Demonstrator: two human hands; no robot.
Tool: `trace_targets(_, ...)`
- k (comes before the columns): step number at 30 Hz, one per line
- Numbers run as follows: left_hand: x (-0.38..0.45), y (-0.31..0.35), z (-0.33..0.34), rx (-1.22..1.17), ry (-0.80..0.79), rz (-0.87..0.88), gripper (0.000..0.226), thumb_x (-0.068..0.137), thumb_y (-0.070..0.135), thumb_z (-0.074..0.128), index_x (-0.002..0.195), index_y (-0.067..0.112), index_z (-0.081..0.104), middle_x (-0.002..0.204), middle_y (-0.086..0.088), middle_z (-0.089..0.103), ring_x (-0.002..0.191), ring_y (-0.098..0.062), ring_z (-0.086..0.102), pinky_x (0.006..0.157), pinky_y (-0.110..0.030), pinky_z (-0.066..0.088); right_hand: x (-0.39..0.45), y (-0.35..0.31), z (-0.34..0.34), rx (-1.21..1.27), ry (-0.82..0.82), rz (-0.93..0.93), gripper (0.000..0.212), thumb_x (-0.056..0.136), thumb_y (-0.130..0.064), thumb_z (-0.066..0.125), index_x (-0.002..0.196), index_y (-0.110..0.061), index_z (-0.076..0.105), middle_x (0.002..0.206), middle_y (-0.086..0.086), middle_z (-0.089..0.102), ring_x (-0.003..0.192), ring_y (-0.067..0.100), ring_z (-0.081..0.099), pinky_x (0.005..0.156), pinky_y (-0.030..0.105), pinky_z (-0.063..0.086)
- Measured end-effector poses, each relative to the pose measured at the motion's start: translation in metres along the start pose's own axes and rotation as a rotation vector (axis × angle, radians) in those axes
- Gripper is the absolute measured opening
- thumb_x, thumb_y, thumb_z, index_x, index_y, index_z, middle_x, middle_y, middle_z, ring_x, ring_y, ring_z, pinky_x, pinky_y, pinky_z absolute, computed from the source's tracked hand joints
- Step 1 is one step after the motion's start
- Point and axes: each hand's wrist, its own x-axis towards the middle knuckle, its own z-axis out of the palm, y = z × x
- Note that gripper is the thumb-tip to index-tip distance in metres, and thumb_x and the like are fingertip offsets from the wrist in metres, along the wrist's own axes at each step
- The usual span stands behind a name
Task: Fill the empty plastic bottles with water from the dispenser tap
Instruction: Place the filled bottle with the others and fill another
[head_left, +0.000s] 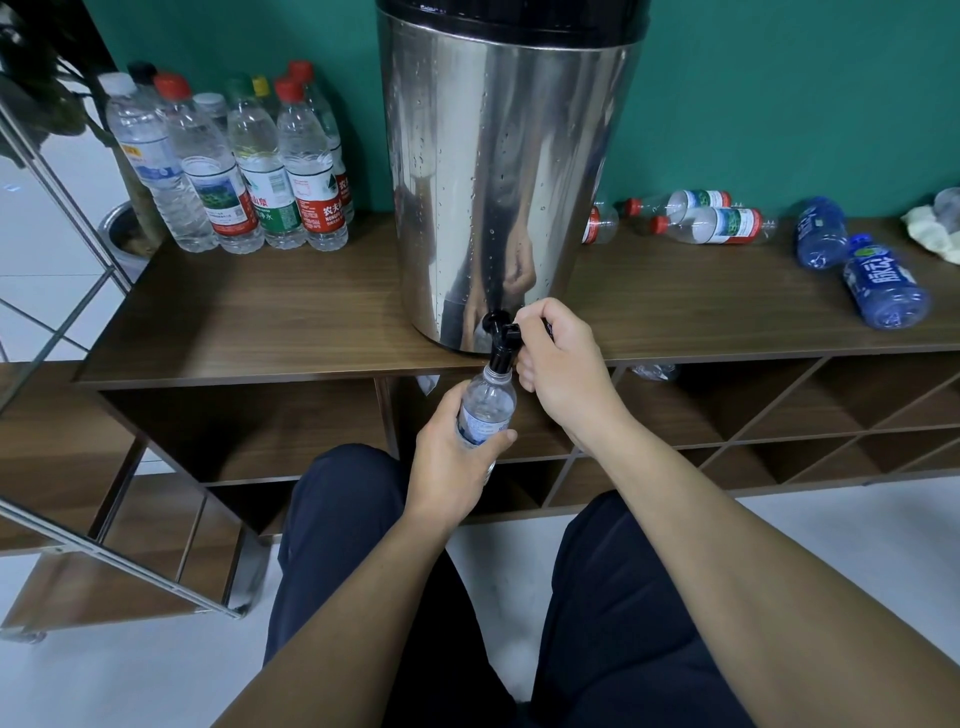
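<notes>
The left hand (451, 457) grips a clear bottle (485, 408), its mouth under the black tap (501, 340) of the steel dispenser (506, 171). The right hand (563, 364) grips the tap lever. On the desk (260, 312), capped bottles (234, 161) stand left; empty bottles (711, 223) lie right.

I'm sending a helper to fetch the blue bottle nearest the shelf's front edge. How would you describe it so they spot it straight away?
Start at the steel water dispenser on the wooden shelf top and look to its right, past the clear red-capped bottles lying on their sides. Two blue bottles lie there; take the nearer blue bottle, closest to the front edge. Its white lettering faces up, unlike the farther blue bottle by the wall.
</notes>
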Motion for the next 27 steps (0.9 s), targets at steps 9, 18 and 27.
trace_targets(9,0.0015,-0.0037,0.0005,0.017,-0.009,0.004,0.064,0.090,0.017,0.094,0.140,0.042,0.062,0.126,0.022,0.076,0.119,0.003,0.071,0.104,-0.024,0.056,-0.0004,-0.0007,0.0001,0.000,0.002,0.002,0.026,0.116,-0.031,0.052,0.092,-0.025,0.060,0.059,-0.012,0.047,0.059,0.013,0.043,0.068,0.045,0.040)
trace_targets(18,0.0026,-0.0065,0.0014,0.014,-0.011,0.008,0.064,0.090,0.015,0.093,0.144,0.033,0.065,0.126,0.020,0.077,0.120,0.000,0.072,0.109,-0.031,0.057,-0.0002,-0.0012,0.0001,0.006,0.007,0.009,0.026,0.115,-0.030,0.052,0.092,-0.022,0.059,0.059,-0.013,0.046,0.058,0.013,0.042,0.066,0.043,0.038)
trace_targets(27,0.0014,-0.0032,0.0016,-0.003,-0.014,0.000,0.064,0.090,0.015,0.093,0.143,0.036,0.064,0.126,0.021,0.077,0.119,0.002,0.071,0.103,-0.022,0.054,0.0003,-0.0016,-0.0004,0.005,0.003,0.013,0.025,0.115,-0.029,0.053,0.092,-0.021,0.059,0.059,-0.013,0.044,0.058,0.012,0.041,0.065,0.042,0.037)
